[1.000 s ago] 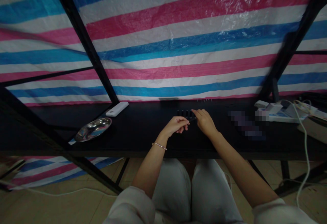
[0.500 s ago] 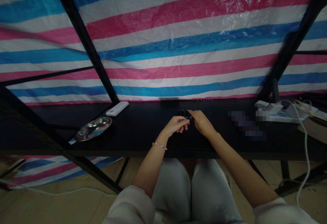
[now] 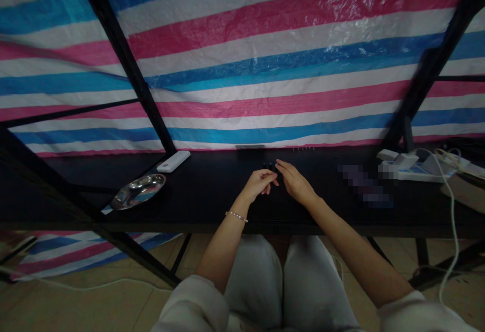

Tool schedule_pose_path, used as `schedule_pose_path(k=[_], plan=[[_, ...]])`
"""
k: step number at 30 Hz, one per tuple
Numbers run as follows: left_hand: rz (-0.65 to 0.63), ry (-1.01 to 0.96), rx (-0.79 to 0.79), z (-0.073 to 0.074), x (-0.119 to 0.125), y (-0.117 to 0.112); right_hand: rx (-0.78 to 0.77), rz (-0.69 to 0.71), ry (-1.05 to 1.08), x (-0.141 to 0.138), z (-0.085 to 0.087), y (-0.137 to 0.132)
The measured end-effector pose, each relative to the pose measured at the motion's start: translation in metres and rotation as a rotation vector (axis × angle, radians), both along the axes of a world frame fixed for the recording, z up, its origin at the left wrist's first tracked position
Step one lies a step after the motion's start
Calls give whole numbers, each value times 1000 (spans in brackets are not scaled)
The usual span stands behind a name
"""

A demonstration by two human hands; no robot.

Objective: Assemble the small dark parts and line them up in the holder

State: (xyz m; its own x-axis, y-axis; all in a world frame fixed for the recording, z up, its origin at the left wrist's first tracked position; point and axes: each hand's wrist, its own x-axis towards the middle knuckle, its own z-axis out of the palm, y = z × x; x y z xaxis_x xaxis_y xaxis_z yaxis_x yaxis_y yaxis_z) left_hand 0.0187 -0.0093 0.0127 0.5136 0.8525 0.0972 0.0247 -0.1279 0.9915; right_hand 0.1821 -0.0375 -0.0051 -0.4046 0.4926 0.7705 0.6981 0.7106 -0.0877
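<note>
My left hand (image 3: 259,183) hangs over the black tabletop (image 3: 197,190) with its fingers curled, and I cannot tell whether it holds anything small. My right hand (image 3: 294,181) lies close beside it, fingers extended and slightly apart, holding nothing I can see. Its fingertips are just below several small dark pieces (image 3: 268,165) on the table. These are hard to make out, black on black. A row of tiny upright pins (image 3: 303,148) stands further back, near the tarp.
A steel dish (image 3: 138,191) and a white power bank (image 3: 173,161) lie left of my hands. To the right are a blurred patch (image 3: 366,185), a power strip (image 3: 417,173) with plugs, and a white cable (image 3: 450,221). Black frame posts and a striped tarp (image 3: 265,69) stand behind.
My right hand has slid left, closer to my left hand, and its fingers now lie further left. My left hand has moved only slightly.
</note>
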Motion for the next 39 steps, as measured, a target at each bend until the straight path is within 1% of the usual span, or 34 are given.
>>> schedule_pose_path(k=[5, 8, 12, 14, 17, 19, 21, 23, 27, 29, 34, 39], plan=[[60, -65, 26, 0, 0, 1, -8, 40, 0, -3, -3, 2], [52, -88, 27, 0, 0, 1, -23, 53, 2, -5, -3, 1], [50, -100, 35, 2, 0, 0, -8, 35, -11, -5, 2, -2], [79, -118, 44, 3, -1, -1, 31, -8, -4, -4, 5, -4], [130, -148, 59, 4, -2, 0, 104, -148, 61, 1, 8, -8], [149, -161, 62, 4, -3, 1, 109, -245, 84, 3, 10, -11], [157, -166, 61, 3, -3, 3, 75, -291, 56, 4, 11, -12], [163, -166, 56, 2, -4, 4, 34, -282, 11, 3, 12, -13], [175, -172, 49, 3, -5, 4, -11, -220, -36, 0, 13, -13], [154, -171, 48, 4, -4, 2, -24, -200, -55, 0, 13, -12], [56, -118, 22, 4, -3, 0, -35, -164, -110, -1, 11, -12], [72, -39, 31, -1, 0, 0, -27, -151, -124, 0, 9, -10]])
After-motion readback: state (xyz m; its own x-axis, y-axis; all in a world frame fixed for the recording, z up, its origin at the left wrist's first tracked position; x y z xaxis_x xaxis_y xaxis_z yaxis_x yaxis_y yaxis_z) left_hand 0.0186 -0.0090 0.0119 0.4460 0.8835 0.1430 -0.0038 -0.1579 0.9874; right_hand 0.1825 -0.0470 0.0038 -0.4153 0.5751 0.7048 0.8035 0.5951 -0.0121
